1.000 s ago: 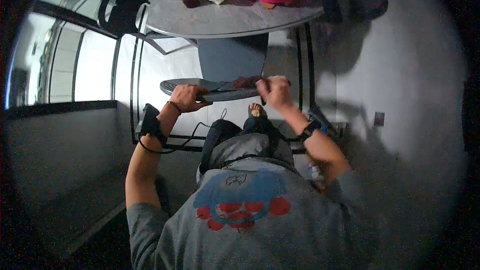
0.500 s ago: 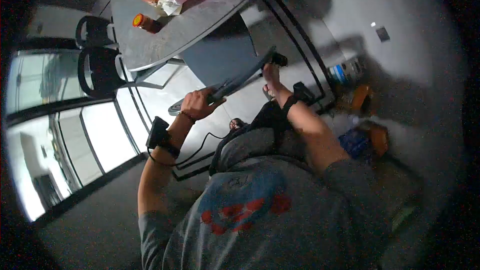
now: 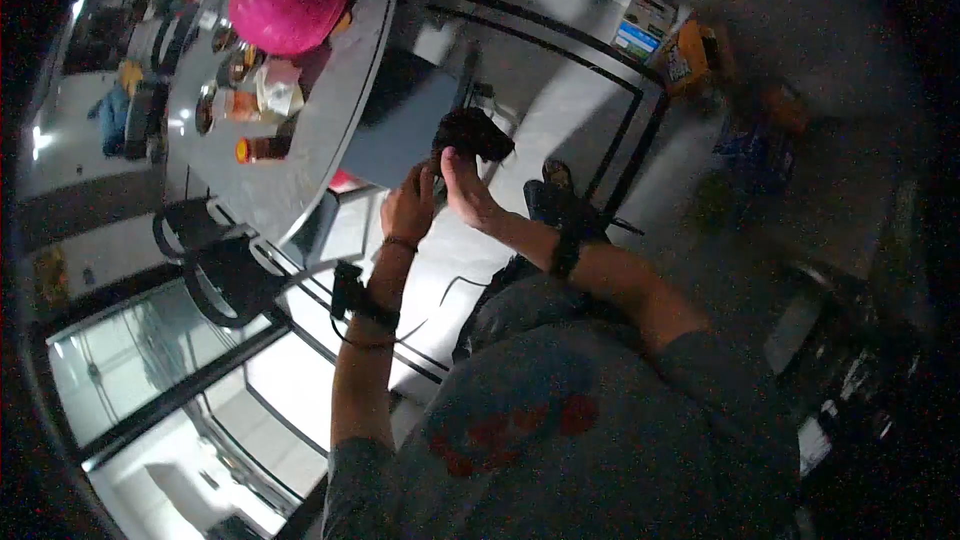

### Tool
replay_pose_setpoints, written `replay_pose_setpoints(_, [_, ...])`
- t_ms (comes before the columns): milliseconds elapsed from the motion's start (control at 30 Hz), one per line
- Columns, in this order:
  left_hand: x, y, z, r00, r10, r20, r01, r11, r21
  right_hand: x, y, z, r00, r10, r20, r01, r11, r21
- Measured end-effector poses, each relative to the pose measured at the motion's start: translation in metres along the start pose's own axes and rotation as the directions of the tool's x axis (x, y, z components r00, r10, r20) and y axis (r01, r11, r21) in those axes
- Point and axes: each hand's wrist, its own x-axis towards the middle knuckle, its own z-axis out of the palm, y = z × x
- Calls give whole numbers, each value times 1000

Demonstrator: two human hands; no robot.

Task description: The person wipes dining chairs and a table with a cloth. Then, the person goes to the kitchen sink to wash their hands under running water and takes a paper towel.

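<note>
Against right hand (image 3: 468,198), dark object (image 3: 470,134)

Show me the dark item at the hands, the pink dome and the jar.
Dark item (image 3: 470,132): head view, upper middle.
Pink dome (image 3: 288,2): head view, middle of its curved surface.
Jar (image 3: 270,148): head view, side of its body.

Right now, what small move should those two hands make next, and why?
Perhaps the left hand should ease slightly away from the right hand, for a steadier grip on the dark item: the hands sit close together at its lower side in view, and no hand shows at its upper side.
</note>
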Motion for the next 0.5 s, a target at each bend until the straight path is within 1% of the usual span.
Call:
replay_pose_setpoints(33, [-1,0,-2,999,31,-29,-31,1000,-4,11,13,10,1000,7,-27,-7,1000,10])
replay_pose_setpoints(67, [-4,1,-3,997,58,-54,-58,998,-6,25,32,25,947,-239,-216,201,963,-181])
replay_pose_setpoints(100, [-3,6,-8,1000,-24,8,24,1000,4,39,36,25,887,-359,-289,279,917,-284])
replay_pose_setpoints(133, [-3,12,-12,991,-111,70,110,994,21,52,39,24,807,-471,-357,325,858,-398])
replay_pose_setpoints(167, [-3,6,-8,1000,-15,13,15,1000,14,63,45,21,830,-405,-384,197,856,-477])
replay_pose_setpoints(200, [-5,-5,-2,1000,7,24,-9,995,95,78,45,12,845,-342,-411,70,833,-549])
replay_pose_setpoints(233, [-5,-6,-4,999,21,27,-22,998,63,98,35,-12,928,-63,-368,-80,929,-361])
replay_pose_setpoints(267, [-4,-2,-6,999,30,31,-31,999,31,119,30,-34,943,210,-259,-260,950,-174])
replay_pose_setpoints(300, [-2,8,-14,989,-83,121,86,996,-17,137,45,-35,916,146,-375,-199,974,-107])
replay_pose_setpoints(333, [-4,6,-12,985,-96,145,98,995,-5,154,61,-37,872,78,-483,-121,991,-57])
replay_pose_setpoints(367, [-5,5,-11,991,-64,118,63,998,18,172,81,-44,859,49,-510,-74,997,-29])
replay_pose_setpoints(400, [-5,4,-10,996,-27,89,23,999,38,188,101,-51,878,70,-474,-55,997,45])
replay_pose_setpoints(433, [-6,10,-12,995,-29,96,24,998,55,201,124,-57,921,177,-347,-114,974,196])
replay_pose_setpoints(467, [-5,13,-13,993,-33,115,26,998,62,209,143,-61,937,281,-207,-196,915,353])
replay_pose_setpoints(500, [-5,16,-14,994,-38,104,35,999,31,215,160,-63,931,359,-66,-284,826,487])
